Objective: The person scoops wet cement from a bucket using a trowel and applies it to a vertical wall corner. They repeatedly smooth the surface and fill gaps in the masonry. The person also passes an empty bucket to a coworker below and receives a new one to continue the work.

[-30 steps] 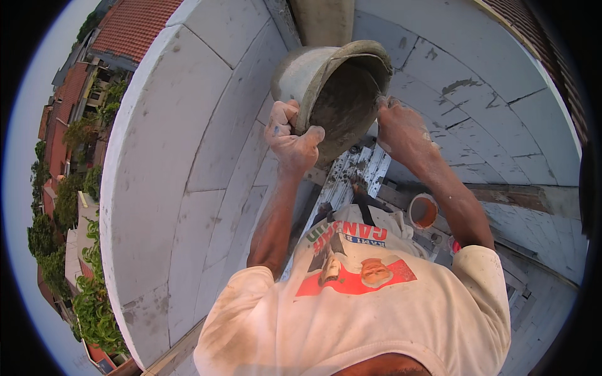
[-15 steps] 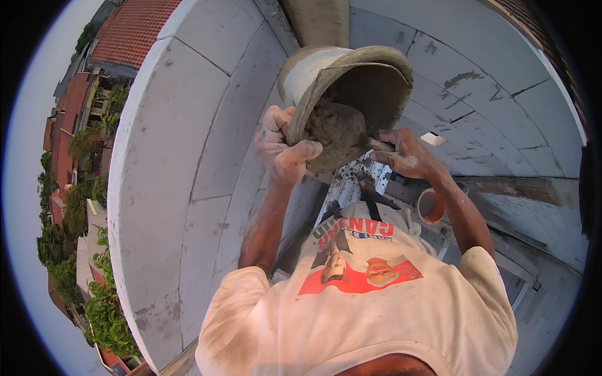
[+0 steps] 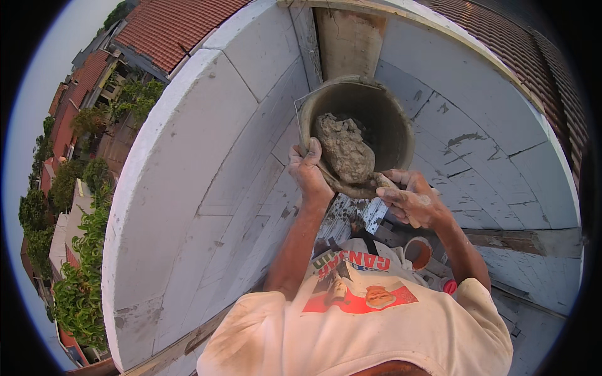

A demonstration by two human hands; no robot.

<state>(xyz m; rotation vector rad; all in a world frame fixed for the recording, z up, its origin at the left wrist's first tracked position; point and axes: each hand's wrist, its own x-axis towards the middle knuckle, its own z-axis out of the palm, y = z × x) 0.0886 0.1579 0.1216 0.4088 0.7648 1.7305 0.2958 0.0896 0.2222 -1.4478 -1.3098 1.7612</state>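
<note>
A mortar-crusted bucket (image 3: 390, 128) is tilted with its mouth toward me, its thin wire handle lying along the left side of the rim. My left hand (image 3: 310, 175) is closed on the near left part of the rim, thumb over the edge. My right hand (image 3: 414, 197) is closed around the short handle of a trowel (image 3: 384, 182) at the near right rim. A rough heap of wet grey mortar (image 3: 347, 150) lies inside the bucket, in front of the handle. The trowel's blade is hidden under mortar.
Pale block walls rise on the left (image 3: 207, 144) and right (image 3: 470, 125), meeting at a concrete column (image 3: 348, 41). An orange-rimmed round container (image 3: 418, 252) stands below my right forearm. Tiled roofs (image 3: 175, 28) and trees lie beyond the left wall.
The bucket sits lower in view, its mouth turned more toward me. The mortar heap shows more fully. Both hands keep their holds, and the view has shifted.
</note>
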